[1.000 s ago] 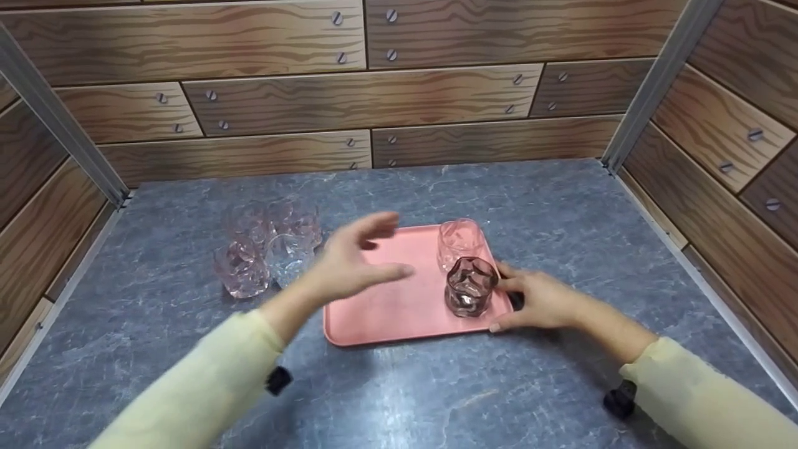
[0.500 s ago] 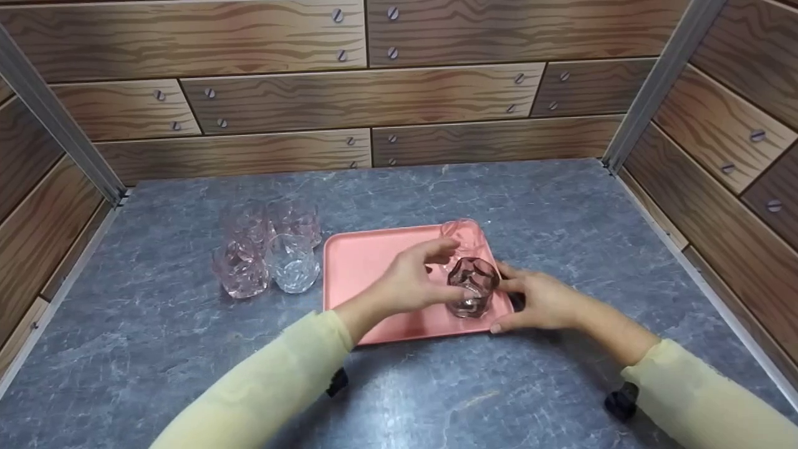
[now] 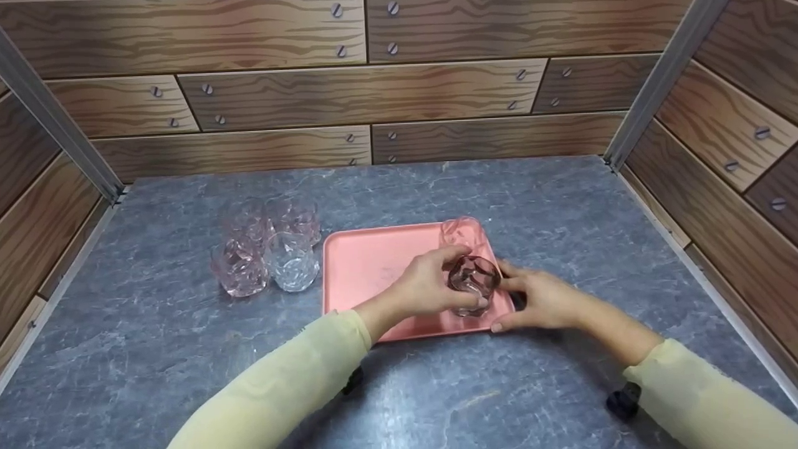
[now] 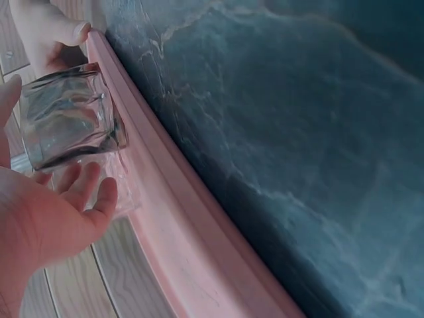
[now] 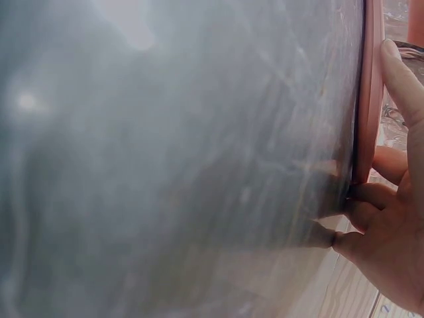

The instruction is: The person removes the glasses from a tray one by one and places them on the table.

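On the right end of the flat pink plastic tray point(image 3: 380, 265), near its front corner, stands a dark smoky wavy-walled glass tumbler point(image 3: 473, 284). The left hand point(image 3: 427, 288) has its fingers point(image 3: 460, 252) and thumb curled round the tumbler's left side; in the left wrist view the tumbler point(image 4: 69, 119) sits just beyond the palm of that hand point(image 4: 50, 218), with the fingers loosely bent beneath it. The right hand point(image 3: 541, 300) lies at the tray's right rim, just beside the tumbler, its fingers point(image 3: 506, 269) nearly straight and slightly spread; in the right wrist view its fingertips point(image 5: 361, 193) press against the tray's edge point(image 5: 368, 93) where it meets the tabletop. Whether it also touches the tumbler cannot be told.

Just behind the dark tumbler, in the tray's far right corner, stands a pale pink wavy glass point(image 3: 461, 232). Left of the tray, close to its left rim, is a tight cluster of four glasses on the grey marbled tabletop point(image 3: 561, 206): a clear faceted glass point(image 3: 292, 262) nearest the tray, a pink glass point(image 3: 239, 268) beside it, and two more pink glasses point(image 3: 271, 215) behind. Both arms wear pale yellow sleeves point(image 3: 280, 386). Wood-grain panelled walls point(image 3: 349, 93) enclose the tabletop on three sides.
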Action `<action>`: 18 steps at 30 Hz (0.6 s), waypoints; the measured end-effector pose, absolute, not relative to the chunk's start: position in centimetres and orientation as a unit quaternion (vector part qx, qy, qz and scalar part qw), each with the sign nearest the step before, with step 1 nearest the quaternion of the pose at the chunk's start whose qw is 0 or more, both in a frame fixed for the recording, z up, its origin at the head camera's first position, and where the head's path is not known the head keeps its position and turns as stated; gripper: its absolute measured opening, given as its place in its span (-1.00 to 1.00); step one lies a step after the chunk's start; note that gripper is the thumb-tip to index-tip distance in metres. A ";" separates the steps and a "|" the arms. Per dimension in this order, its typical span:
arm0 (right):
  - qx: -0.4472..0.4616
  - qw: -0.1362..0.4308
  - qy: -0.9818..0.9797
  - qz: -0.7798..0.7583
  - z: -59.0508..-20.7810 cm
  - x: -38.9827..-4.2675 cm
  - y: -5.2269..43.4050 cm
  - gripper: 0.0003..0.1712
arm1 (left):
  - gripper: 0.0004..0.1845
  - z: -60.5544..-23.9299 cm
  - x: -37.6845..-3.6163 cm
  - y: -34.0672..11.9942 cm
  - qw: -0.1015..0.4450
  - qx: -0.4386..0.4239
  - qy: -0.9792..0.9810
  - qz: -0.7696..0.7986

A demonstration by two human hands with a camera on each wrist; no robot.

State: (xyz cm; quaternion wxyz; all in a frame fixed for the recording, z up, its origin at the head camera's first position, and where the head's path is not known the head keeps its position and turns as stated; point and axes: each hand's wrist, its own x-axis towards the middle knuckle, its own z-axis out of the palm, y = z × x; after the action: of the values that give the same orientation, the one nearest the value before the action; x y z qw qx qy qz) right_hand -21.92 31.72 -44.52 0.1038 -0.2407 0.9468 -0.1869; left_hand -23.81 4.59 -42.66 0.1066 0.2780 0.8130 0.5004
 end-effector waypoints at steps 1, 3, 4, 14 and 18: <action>-0.242 0.101 0.946 -0.188 -44.5 -21.9 31.7 0.19 | -0.04 -42.7 -23.8 4.7 0.106 0.278 0.814 0.499; -0.249 0.095 0.945 -0.191 -44.5 -21.9 31.7 0.16 | -0.04 -42.7 -23.7 4.9 0.106 0.276 0.816 0.497; -0.253 0.092 0.944 -0.192 -44.5 -21.9 31.7 0.14 | -0.03 -42.6 -23.7 5.0 0.105 0.276 0.816 0.496; -0.250 0.092 0.945 -0.192 -44.6 -22.0 31.8 0.16 | -0.07 -42.7 -23.8 5.2 0.100 0.278 0.820 0.491; -0.249 0.092 0.945 -0.190 -44.6 -22.0 31.8 0.16 | -0.07 -42.7 -23.8 5.3 0.098 0.279 0.822 0.486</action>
State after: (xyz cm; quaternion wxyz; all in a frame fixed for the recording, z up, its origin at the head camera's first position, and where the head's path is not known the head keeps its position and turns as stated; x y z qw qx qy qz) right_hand -21.99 31.79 -44.61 0.0923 -0.2487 0.9453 -0.1897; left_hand -23.80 5.28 -42.70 0.0978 0.2791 0.8224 0.4860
